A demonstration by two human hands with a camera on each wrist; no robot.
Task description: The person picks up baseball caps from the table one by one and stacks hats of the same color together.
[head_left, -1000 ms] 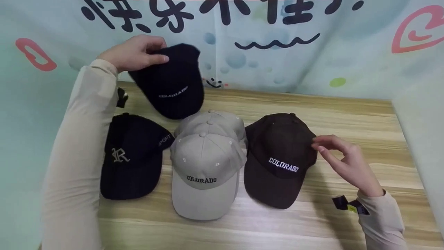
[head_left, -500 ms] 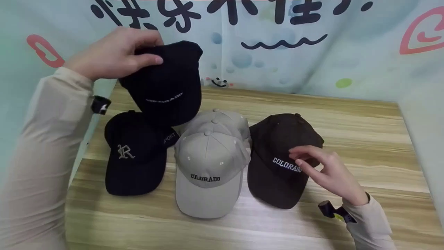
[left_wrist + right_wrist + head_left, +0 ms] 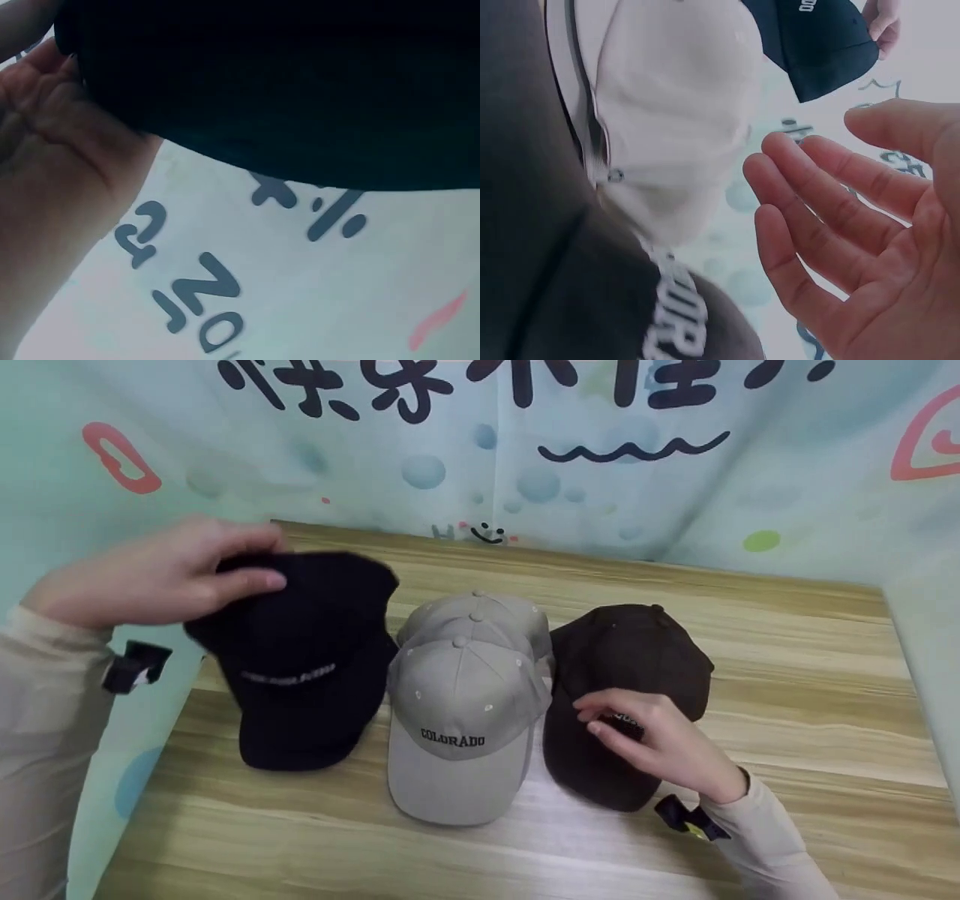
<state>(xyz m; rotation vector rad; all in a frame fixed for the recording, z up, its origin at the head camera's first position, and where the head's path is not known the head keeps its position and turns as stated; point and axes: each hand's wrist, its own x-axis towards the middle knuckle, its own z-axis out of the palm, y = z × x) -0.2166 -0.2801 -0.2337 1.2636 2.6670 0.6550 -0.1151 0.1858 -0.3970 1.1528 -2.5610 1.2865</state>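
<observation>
My left hand [image 3: 165,574] pinches a dark navy cap [image 3: 300,615] by its crown, thumb on the outside. Pale lettering shows blurred above its brim. It hangs over the other dark cap on the left, which it almost wholly covers; whether they touch I cannot tell. In the left wrist view the held navy cap [image 3: 300,97] fills the top. My right hand [image 3: 660,742] hovers over a dark brown COLORADO cap [image 3: 637,652], its fingers loosely bent and holding nothing. The right wrist view shows that right hand [image 3: 862,225] with relaxed fingers, apart from the caps.
Several grey caps [image 3: 465,690], stacked overlapping with brims toward me, lie between the dark caps on the wooden table [image 3: 787,675]. A printed cloth [image 3: 420,510] hangs behind the table. A pale wall stands along the right side.
My left hand has brought the navy cap down and to the left, from behind the grey caps to over the left dark cap. My right hand has moved left over the brown cap.
</observation>
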